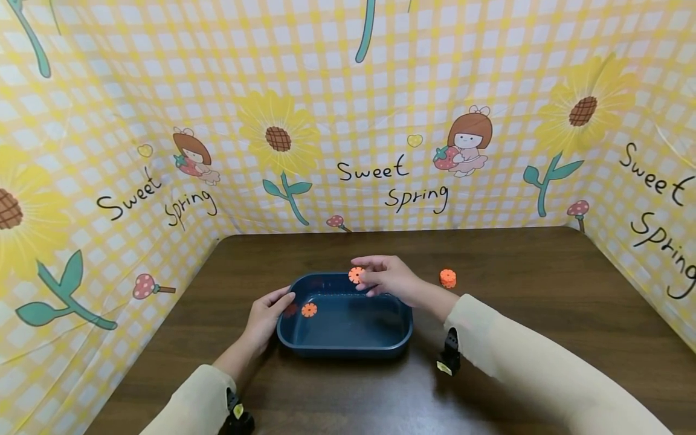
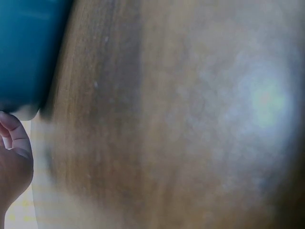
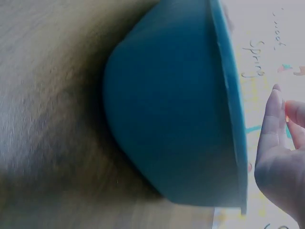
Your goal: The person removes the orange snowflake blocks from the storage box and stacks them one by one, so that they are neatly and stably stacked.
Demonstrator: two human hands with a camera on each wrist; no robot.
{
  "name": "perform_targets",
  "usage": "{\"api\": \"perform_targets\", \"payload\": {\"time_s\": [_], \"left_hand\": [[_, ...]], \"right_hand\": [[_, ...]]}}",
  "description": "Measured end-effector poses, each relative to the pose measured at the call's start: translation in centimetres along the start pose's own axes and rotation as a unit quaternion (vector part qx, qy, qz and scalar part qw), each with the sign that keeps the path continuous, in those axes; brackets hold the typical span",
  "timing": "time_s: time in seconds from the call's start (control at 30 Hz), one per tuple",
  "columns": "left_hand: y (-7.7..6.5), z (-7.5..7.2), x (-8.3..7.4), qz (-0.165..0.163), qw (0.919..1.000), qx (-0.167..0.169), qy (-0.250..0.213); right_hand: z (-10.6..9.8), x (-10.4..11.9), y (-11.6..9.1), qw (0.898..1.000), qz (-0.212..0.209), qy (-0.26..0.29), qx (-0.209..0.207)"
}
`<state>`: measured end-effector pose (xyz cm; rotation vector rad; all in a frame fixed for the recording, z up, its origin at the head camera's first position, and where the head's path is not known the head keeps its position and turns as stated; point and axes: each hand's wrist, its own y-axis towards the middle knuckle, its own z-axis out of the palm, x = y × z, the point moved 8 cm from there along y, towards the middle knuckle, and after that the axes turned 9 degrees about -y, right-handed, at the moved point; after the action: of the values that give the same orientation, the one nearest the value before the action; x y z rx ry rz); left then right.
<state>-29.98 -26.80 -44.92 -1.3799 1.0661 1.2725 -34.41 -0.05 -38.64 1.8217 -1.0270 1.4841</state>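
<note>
A dark blue rectangular basin [image 1: 348,349] with rounded corners stands on the table. My left hand [image 1: 266,314] grips its left rim, thumb over the edge; in the left wrist view only part of that hand [image 2: 15,162] shows beside the basin's wall [image 2: 28,52]. Above the far rim, my right hand [image 1: 388,279] pinches an orange notched disc [image 1: 356,275] between thumb and fingers. Another orange notched disc [image 1: 309,310] lies inside the basin at the left. In the right wrist view the hand [image 3: 281,152] is beside the basin's rim, the disc mostly hidden by the fingers.
A small stack of orange discs [image 1: 448,278] sits on the brown wooden table [image 1: 516,284], right of the basin and behind the right forearm. A yellow checked cloth [image 1: 348,109] with printed flowers hangs around the table's back and sides.
</note>
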Motion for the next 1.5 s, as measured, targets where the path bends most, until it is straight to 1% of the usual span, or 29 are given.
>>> {"api": "perform_targets", "payload": {"time_s": [0.27,0.4,0.63,0.77,0.93,1.03,1.17,1.27,1.37,1.5], "left_hand": [[0.0,-0.1,0.1,0.001,1.0,-0.002,-0.002],[0.0,-0.1,0.0,0.0,1.0,-0.003,-0.001],[-0.2,-0.1,-0.1,-0.003,0.9999,-0.013,-0.005],[-0.2,-0.1,-0.1,-0.007,0.9998,-0.014,-0.01],[0.1,-0.2,0.1,-0.009,0.9997,-0.014,-0.018],[0.1,-0.1,0.1,-0.006,0.9997,-0.015,-0.02],[0.0,-0.1,0.0,-0.002,0.9998,-0.017,-0.013],[-0.1,-0.1,-0.1,0.001,0.9998,-0.017,-0.008],[-0.2,0.0,-0.1,0.005,0.9999,-0.015,-0.006],[0.0,0.0,0.0,0.009,0.9999,-0.01,-0.007]], "right_hand": [[-2.6,-0.4,-0.8,1.0,0.009,0.005,-0.023],[-3.8,-0.6,-1.1,0.999,0.007,0.001,-0.043],[-6.0,-1.0,-1.9,0.998,-0.011,-0.01,-0.064],[-7.8,-1.4,-2.5,0.995,-0.024,-0.028,-0.09],[-10.0,-2.6,-3.5,0.991,-0.024,-0.037,-0.125],[-11.0,-3.3,-4.0,0.99,-0.025,-0.033,-0.133],[-12.3,-4.3,-4.7,0.988,-0.015,-0.034,-0.149],[-13.4,-5.2,-5.1,0.986,-0.006,-0.044,-0.164],[-14.4,-6.0,-5.4,0.983,-0.005,-0.054,-0.178],[-15.7,-7.1,-5.7,0.978,0.004,-0.066,-0.198]]}}
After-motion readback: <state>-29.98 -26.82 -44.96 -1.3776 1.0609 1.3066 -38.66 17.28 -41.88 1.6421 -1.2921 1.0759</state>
